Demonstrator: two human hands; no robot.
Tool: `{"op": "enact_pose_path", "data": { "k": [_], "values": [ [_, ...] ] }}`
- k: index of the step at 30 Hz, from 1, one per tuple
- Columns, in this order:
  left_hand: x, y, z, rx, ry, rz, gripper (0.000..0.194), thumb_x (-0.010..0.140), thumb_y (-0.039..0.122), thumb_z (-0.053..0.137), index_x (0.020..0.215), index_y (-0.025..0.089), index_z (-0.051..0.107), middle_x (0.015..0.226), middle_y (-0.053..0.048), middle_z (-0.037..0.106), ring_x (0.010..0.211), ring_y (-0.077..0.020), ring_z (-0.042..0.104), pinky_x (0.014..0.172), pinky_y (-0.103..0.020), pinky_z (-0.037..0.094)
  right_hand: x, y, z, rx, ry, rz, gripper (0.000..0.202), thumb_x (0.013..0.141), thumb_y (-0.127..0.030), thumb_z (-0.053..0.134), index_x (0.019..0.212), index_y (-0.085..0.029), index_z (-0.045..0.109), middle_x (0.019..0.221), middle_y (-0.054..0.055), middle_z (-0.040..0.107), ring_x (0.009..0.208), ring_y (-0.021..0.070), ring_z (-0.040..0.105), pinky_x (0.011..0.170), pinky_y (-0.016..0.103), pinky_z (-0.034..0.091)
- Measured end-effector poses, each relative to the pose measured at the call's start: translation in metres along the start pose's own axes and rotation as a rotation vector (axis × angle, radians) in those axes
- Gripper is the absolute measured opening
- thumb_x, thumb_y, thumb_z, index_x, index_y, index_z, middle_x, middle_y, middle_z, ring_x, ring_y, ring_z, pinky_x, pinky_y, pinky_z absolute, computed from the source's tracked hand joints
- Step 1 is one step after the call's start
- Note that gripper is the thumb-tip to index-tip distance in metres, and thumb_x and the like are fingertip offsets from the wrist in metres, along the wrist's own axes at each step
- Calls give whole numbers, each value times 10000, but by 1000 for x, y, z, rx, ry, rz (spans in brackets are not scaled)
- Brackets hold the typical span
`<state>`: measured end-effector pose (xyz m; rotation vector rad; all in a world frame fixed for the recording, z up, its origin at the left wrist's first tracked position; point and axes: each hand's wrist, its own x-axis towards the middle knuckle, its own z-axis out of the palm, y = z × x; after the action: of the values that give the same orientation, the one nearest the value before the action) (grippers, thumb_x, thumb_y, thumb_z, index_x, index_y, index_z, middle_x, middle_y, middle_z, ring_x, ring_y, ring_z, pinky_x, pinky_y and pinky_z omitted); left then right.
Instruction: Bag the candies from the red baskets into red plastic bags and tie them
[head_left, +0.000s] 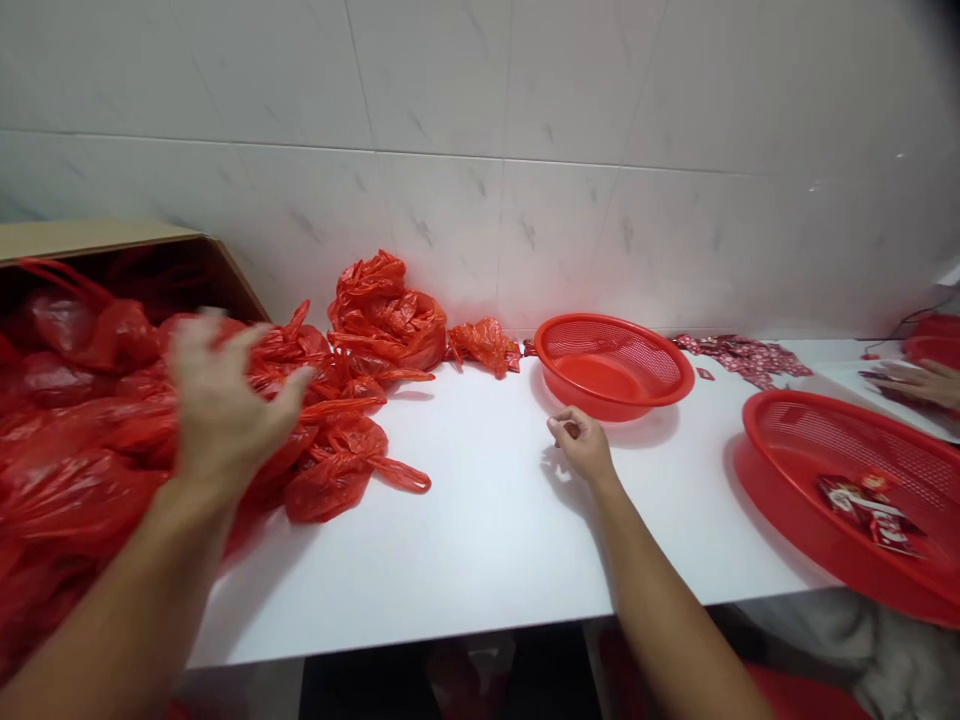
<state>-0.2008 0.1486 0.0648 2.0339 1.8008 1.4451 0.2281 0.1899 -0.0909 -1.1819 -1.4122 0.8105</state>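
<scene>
My left hand (225,390), blurred, hovers with fingers spread over a heap of red plastic bags (90,470). Whether it touches them I cannot tell. One knotted red bag (337,470) lies at the heap's right edge, its handle loop pointing right. My right hand (581,445) is curled closed above the white table, just in front of a small red basket (611,398). Something small and dark brown shows between its thumb and fingers, too little to name. The small basket looks bare inside, with mesh sides.
A cardboard box (97,235) with red bags stands at the left. A larger red basket (780,500) at the right holds several dark red packets (874,515). Patterned red packets (757,358) lie along the tiled wall (562,240). Another person's hand (919,382) is at the far right.
</scene>
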Motion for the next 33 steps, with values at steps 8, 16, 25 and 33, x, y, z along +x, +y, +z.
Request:
{"op": "enact_pose_path", "data": {
  "k": [8, 16, 25, 33],
  "values": [
    [76, -19, 169, 372, -320, 188, 317, 950, 269, 557, 1188, 175, 745, 1357, -137, 698, 1342, -324, 577, 1186, -483, 417, 3, 14, 4, -125, -26, 55, 233, 851, -440, 639, 835, -210, 668, 821, 9, 700, 581, 143, 575, 601, 277, 447],
    [60, 21, 301, 212, -568, 72, 395, 842, 369, 758, 1214, 238, 764, 1693, -84, 380, 1398, -378, 539, 1153, -486, 433, 13, 29, 3, -119, 8, 92, 217, 828, -425, 623, 832, -212, 663, 889, 29, 719, 702, 175, 631, 658, 295, 488],
    [51, 52, 297, -180, -161, -77, 405, 929, 322, 597, 1268, 106, 644, 1419, -222, 609, 1393, -332, 525, 1217, -508, 369, 19, 33, 1, -102, 53, 65, 238, 846, -401, 638, 981, -209, 676, 917, 29, 710, 719, 163, 620, 756, 330, 533],
    [-50, 95, 166, -1114, -265, -270, 590, 802, 319, 836, 1355, 266, 638, 1518, -112, 565, 1352, -329, 595, 899, -378, 617, 5, 12, 19, 96, -64, -7, 1340, 631, -472, 929, 1656, -387, 71, 1662, 193, 280, 1000, 205, 685, 755, 351, 614]
  ]
}}
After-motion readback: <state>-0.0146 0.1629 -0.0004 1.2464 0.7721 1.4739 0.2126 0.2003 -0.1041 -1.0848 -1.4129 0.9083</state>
